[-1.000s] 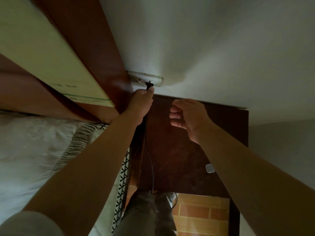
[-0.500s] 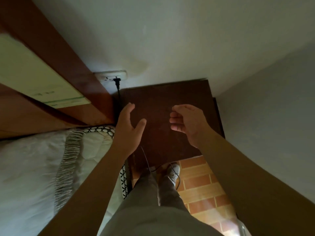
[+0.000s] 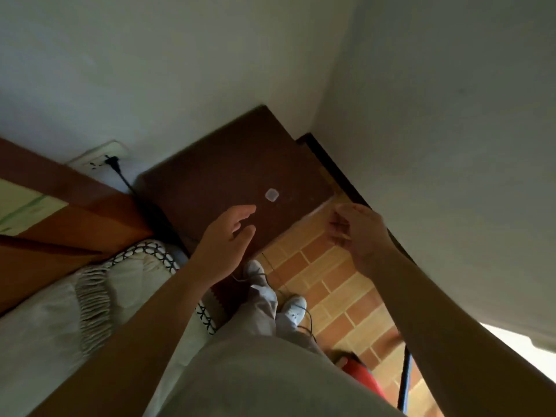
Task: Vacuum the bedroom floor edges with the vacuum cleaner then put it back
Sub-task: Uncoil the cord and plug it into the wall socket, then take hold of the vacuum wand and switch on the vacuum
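The vacuum's black plug (image 3: 112, 161) sits in the white wall socket (image 3: 97, 156) at the left, and its thin cord (image 3: 304, 319) trails down behind the nightstand and across the brick floor past my shoes. A red part of the vacuum cleaner (image 3: 359, 377) and a dark tube (image 3: 404, 379) show at the bottom, beside my leg. My left hand (image 3: 227, 240) hovers over the nightstand's front edge, fingers spread, holding nothing. My right hand (image 3: 356, 233) hangs over the floor near the right wall, fingers loosely curled and empty.
A dark wooden nightstand (image 3: 228, 176) fills the room's corner, with a small pale square object (image 3: 271, 195) on top. The bed (image 3: 60, 311) with its wooden headboard (image 3: 60, 212) lies to the left. White walls close in behind and at the right; the brick floor (image 3: 328, 284) strip is narrow.
My left hand let go of the plug in the socket and drew back, opening. The view swung right and down, bringing the floor and the red vacuum into sight.
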A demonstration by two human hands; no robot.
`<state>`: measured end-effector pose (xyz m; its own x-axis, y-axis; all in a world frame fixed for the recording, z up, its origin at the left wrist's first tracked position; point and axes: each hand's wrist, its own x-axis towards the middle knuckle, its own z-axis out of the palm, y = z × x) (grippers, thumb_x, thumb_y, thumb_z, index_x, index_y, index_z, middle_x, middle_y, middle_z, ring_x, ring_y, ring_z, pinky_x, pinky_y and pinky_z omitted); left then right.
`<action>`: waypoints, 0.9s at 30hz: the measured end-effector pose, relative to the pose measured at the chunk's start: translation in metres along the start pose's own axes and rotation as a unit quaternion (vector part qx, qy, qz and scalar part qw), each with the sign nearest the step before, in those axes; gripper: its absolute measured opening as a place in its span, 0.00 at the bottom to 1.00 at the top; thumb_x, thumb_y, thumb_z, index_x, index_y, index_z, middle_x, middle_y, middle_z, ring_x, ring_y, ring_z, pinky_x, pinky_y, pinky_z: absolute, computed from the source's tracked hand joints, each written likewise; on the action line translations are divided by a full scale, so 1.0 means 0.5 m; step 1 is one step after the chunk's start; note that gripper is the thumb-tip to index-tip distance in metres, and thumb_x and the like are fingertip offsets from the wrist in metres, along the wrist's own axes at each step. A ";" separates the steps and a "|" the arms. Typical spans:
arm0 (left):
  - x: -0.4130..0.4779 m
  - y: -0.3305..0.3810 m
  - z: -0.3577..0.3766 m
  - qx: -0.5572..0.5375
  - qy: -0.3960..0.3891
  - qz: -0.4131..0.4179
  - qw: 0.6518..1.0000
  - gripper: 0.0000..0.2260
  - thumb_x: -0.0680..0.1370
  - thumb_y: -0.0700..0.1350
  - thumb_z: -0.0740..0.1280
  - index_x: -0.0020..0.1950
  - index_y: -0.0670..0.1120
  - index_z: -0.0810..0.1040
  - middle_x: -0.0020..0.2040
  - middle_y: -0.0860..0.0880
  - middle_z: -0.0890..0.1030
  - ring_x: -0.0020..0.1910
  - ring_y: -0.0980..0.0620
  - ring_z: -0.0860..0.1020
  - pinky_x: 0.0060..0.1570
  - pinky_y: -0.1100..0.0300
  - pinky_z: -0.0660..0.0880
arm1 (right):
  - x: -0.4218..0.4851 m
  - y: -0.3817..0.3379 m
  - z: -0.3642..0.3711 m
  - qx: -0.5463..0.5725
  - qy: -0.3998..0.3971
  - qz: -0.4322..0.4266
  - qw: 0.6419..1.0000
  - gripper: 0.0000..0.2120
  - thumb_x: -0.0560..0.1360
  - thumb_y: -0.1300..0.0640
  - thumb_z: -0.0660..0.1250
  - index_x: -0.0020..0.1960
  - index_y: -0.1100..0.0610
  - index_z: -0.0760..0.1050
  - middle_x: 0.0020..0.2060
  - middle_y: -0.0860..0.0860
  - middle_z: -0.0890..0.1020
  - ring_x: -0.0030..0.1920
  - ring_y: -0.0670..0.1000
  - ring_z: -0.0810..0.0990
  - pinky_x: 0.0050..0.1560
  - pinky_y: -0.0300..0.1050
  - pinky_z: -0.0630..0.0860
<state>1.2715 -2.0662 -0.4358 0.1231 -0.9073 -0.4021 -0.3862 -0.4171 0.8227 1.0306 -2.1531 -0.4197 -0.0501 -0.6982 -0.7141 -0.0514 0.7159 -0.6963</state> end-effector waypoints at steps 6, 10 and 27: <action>-0.049 0.088 0.174 0.036 -0.156 0.033 0.987 0.16 0.84 0.44 0.64 0.71 0.52 0.74 0.68 0.57 0.77 0.68 0.64 0.73 0.65 0.66 0.70 | -0.118 0.133 -0.244 0.081 0.116 0.020 0.990 0.05 0.80 0.59 0.67 0.50 0.59 0.81 0.41 0.55 0.82 0.41 0.54 0.81 0.42 0.51 0.81; -0.068 0.160 0.298 0.069 -0.253 0.068 0.963 0.15 0.83 0.45 0.64 0.70 0.52 0.75 0.66 0.58 0.78 0.66 0.65 0.74 0.63 0.68 0.70 | -0.201 0.218 -0.358 0.149 0.179 0.022 0.972 0.06 0.81 0.60 0.65 0.48 0.57 0.81 0.40 0.55 0.82 0.39 0.53 0.82 0.43 0.51 0.80; -0.073 0.215 0.533 0.208 -0.487 0.118 0.840 0.10 0.83 0.44 0.65 0.61 0.56 0.79 0.58 0.59 0.81 0.60 0.62 0.78 0.66 0.55 0.76 | -0.356 0.434 -0.424 0.342 0.358 0.111 0.862 0.08 0.82 0.59 0.64 0.57 0.61 0.80 0.43 0.57 0.82 0.40 0.53 0.82 0.41 0.48 0.79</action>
<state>0.9820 -2.0635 -0.4397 -0.7292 -0.4039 -0.5524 -0.6059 0.0060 0.7955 0.8168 -1.8738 -0.4283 -0.5981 -0.1905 -0.7785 0.6270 0.4939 -0.6025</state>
